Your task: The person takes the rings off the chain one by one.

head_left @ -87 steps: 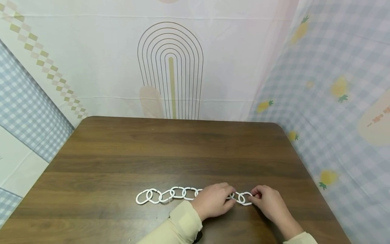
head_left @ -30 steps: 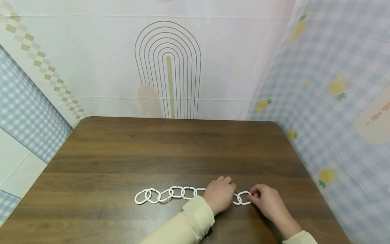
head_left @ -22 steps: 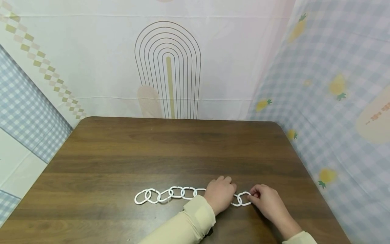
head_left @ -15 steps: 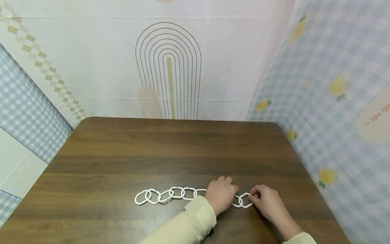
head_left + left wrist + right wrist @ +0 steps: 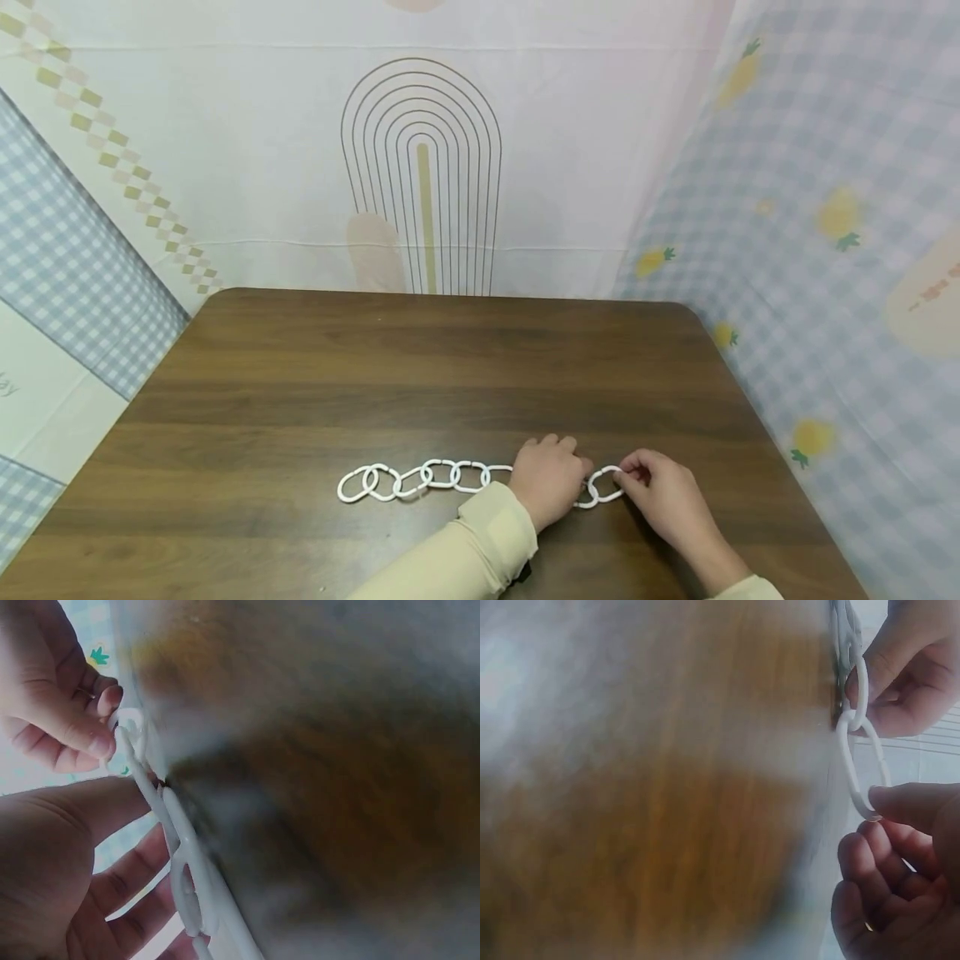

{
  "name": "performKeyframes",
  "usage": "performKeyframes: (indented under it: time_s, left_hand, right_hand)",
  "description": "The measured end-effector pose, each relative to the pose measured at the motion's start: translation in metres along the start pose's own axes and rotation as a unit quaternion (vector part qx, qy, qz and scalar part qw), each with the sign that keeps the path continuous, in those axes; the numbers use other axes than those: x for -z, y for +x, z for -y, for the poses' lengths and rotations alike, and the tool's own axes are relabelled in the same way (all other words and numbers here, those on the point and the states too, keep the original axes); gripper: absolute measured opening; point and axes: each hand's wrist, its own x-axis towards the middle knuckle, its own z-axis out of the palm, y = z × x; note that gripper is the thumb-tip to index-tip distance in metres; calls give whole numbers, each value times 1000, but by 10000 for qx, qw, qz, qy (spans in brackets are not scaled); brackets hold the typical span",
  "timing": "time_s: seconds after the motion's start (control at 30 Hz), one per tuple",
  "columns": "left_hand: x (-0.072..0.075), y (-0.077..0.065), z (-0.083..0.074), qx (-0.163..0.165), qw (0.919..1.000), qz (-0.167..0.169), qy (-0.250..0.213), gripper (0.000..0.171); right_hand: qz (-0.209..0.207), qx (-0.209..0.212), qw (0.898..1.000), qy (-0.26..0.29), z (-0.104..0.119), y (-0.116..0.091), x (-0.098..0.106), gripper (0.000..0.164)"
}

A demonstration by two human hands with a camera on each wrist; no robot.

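A chain of white plastic links (image 5: 438,473) lies in a row across the wooden table, near its front. My left hand (image 5: 550,482) arches over the chain and hides several links. In the left wrist view, that left hand's (image 5: 52,870) thumb and fingers reach down on either side of the chain (image 5: 180,855), holding it. At the chain's right end, my right hand (image 5: 667,496) pinches the last link (image 5: 596,485) between thumb and forefinger. The right wrist view shows this end link (image 5: 847,761) raised on edge, hooked through its neighbour (image 5: 862,682), with the right hand (image 5: 900,877) below.
The brown wooden table (image 5: 420,358) extends behind and to both sides of the chain. Patterned cloth (image 5: 262,150) hangs behind it, and checked cloth (image 5: 787,250) hangs along the right side.
My left hand has slid right along the chain, closer to the right hand. The right hand keeps its pinch on the end link, which has tilted a little. The left stretch of chain lies the same.
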Motion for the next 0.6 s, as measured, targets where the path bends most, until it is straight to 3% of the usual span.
performKeyframes:
  time_s: [0.37, 0.43, 0.6]
  left_hand:
    - [-2, -2, 0, 68, 9998, -141, 132, 11]
    - [-1, -3, 0, 91, 9999, -139, -3, 14]
    - [2, -3, 2, 228, 9961, -70, -850, 18]
  right_hand:
    - [-633, 283, 9974, 176, 3, -2, -1, 12]
    - [-712, 333, 9967, 190, 4, -2, -1, 13]
    - [-862, 403, 9952, 246, 7, -3, -1, 13]
